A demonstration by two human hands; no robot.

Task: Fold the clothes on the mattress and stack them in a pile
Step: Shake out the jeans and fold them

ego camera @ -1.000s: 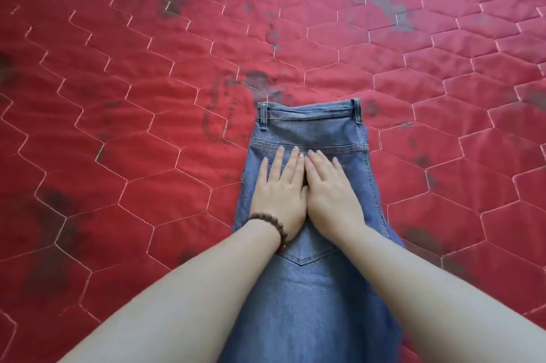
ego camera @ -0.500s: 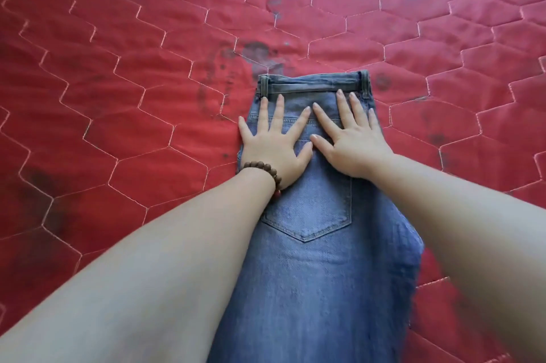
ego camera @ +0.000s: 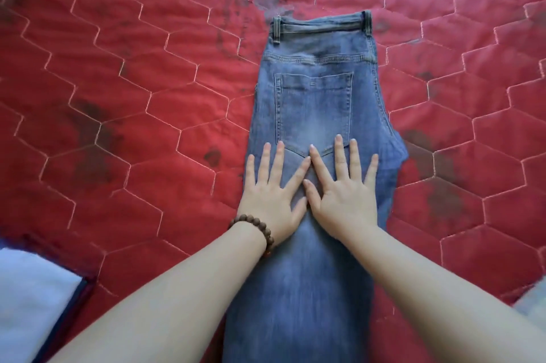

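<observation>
A pair of blue jeans (ego camera: 313,102) lies folded lengthwise on the red quilted mattress (ego camera: 133,114), waistband far from me, back pocket facing up. My left hand (ego camera: 273,188), with a brown bead bracelet on the wrist, presses flat on the denim just below the pocket, fingers spread. Beside it, my right hand (ego camera: 344,190) lies flat on the jeans too, fingers spread, its forefinger touching the left hand's forefinger. The legs of the jeans run toward me under my forearms and out of view.
A white cloth with a dark blue edge (ego camera: 32,300) lies at the near left corner. A pale grey patch (ego camera: 531,299) shows at the near right edge. Dark stains mark the mattress around the jeans.
Both hands slid down the jeans from near the waistband to just below the back pocket, staying flat. The view pulled back, so the whole pocket and the white cloth now show.
</observation>
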